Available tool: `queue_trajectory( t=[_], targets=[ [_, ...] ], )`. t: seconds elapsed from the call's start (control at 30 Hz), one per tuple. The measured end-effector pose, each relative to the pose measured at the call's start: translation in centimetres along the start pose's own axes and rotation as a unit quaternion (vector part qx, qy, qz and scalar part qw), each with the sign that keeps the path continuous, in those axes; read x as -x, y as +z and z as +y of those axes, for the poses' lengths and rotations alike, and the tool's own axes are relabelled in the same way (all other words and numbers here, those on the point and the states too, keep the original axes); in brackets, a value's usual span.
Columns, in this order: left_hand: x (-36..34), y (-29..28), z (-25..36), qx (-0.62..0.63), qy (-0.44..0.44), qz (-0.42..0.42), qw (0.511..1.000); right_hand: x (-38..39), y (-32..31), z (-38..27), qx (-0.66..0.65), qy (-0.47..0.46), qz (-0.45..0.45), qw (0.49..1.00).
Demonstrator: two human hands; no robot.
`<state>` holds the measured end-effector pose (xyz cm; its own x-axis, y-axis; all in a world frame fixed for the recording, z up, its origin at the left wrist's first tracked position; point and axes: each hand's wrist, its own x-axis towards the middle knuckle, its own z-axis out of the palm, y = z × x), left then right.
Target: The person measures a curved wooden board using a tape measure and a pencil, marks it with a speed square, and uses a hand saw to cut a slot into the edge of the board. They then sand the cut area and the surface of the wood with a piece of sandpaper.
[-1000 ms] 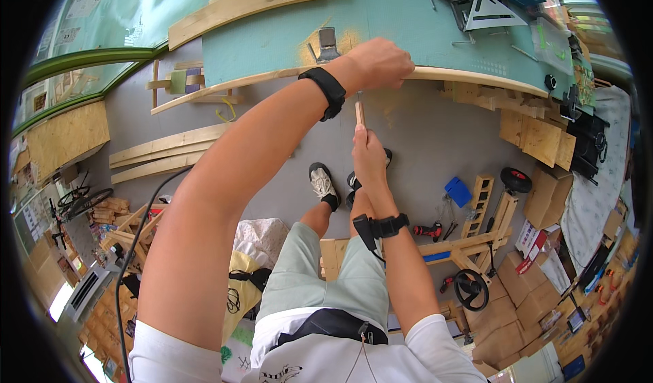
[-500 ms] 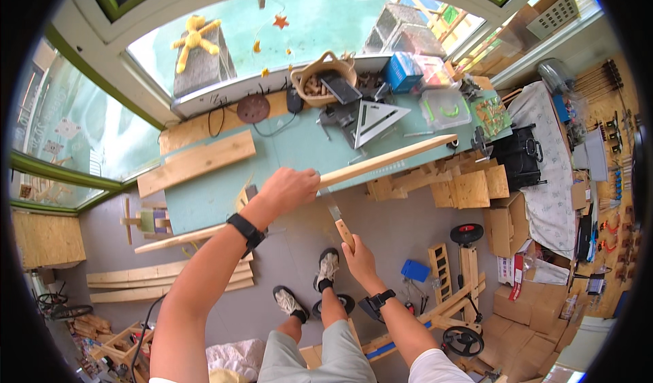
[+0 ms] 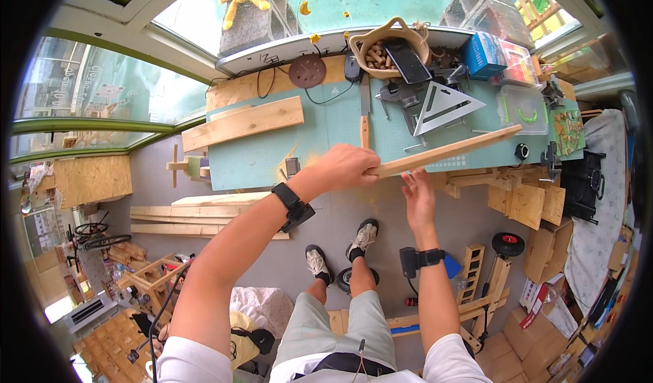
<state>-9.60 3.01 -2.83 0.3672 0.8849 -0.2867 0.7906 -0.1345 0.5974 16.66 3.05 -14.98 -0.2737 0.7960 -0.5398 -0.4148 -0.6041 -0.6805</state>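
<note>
My left hand [image 3: 343, 169] is closed round the left end of a narrow wooden strip [image 3: 456, 148], which slants up to the right over the bench's front edge. Just below that strip is my right hand [image 3: 418, 196], its fingers apart and raised. The fingertips meet or nearly meet the strip's underside; I cannot tell which. A handsaw [image 3: 365, 121] with a wooden handle lies on the green bench top [image 3: 326, 128], blade pointing away, beyond my left hand. Left of that hand, a small dark block-like tool [image 3: 292, 166] sits amid sawdust.
A wide board [image 3: 245, 121] lies on the bench's left. Behind the strip are a metal speed square [image 3: 445, 109], a dark clamp or vise, a basket [image 3: 391, 39] and a clear case [image 3: 522, 107]. Long planks [image 3: 194, 211] lie on the floor; a wheeled wooden frame [image 3: 493, 288] stands at right.
The saw has gone from my right hand to the bench top. My right hand has risen to the strip. A wooden length slanting at the bench's left front now shows lower, by the floor planks.
</note>
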Motion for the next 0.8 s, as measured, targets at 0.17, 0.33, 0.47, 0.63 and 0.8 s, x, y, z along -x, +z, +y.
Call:
queue_trajectory(
  t=[0.17, 0.33, 0.47, 0.63, 0.8],
  targets=[
    [-3.6, 1.8, 0.9, 0.074, -0.028, -0.102, 0.992, -0.1, -4.3, -4.6, -0.086, 0.014, 0.026, 0.996],
    [-1.9, 1.6, -0.2, 0.176, -0.163, 0.106, 0.965, -3.3, -10.5, -6.0, 0.004, 0.017, 0.132, 0.991],
    [8.0, -0.6, -2.9, 0.156, -0.294, 0.157, 0.930, -7.2, -11.7, -5.2, 0.036, 0.021, 0.177, 0.983],
    [21.2, 1.9, -5.8, 0.018, -0.325, 0.192, 0.926, -10.3, -11.7, -6.0, 0.221, 0.074, 0.175, 0.957],
    [25.0, 5.5, -8.2, -0.080, -0.325, 0.132, 0.933, -8.4, -11.5, -6.7, 0.462, 0.194, 0.210, 0.840]
  ],
)
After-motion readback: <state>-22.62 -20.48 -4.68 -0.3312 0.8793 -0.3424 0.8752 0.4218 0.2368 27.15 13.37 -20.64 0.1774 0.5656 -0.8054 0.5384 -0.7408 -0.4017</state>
